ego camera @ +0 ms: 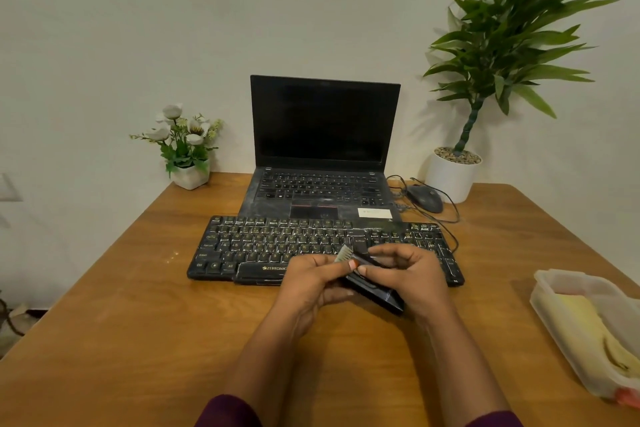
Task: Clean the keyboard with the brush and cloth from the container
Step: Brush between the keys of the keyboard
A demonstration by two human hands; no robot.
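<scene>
Left hand [311, 282] and right hand [410, 276] both grip the black brush [379, 297] over the near edge of the keyboard [277, 239], marked "ZEBRONIC". The yellow cloth [585, 319] lies in the container [550, 282] at right.

You are at a desk workstation, the sort found in an office or a home study; which of the two cannot be told. A wooden table [104, 322] stands pushed against a plain pale wall [104, 28]. At the back of it an open laptop [323, 121] sits with its screen dark, and a separate black keyboard [263, 243] lies just in front of it. To the right of the laptop a dark mouse [424, 198] rests with its cable [452, 218] looping across the wood. The decoration is what you would put on a desk: a tall leafy plant [512, 28] in a white pot [450, 180] in the right corner, and a small pot of white flowers [183, 135] on the left.
</scene>
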